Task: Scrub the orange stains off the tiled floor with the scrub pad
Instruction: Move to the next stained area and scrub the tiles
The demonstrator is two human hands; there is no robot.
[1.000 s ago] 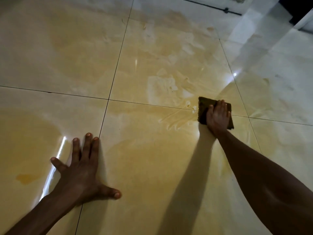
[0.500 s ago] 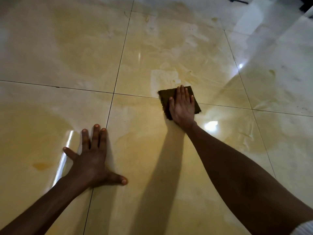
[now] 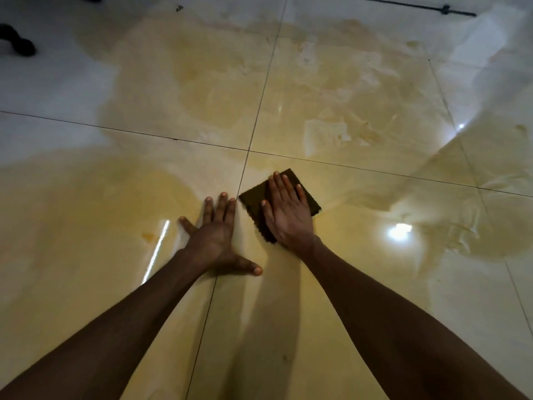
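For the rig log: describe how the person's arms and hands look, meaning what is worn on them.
Both forearms are bare as far as the view reaches: no sleeves in sight. The left hand and the right hand wear no gloves. No rings, watch or bracelets show on fingers or wrists. Fingernails are short and unpainted.

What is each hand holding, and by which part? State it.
Nothing is gripped. The right hand presses flat on the top face of the scrub pad; the left hand lies flat on the floor.
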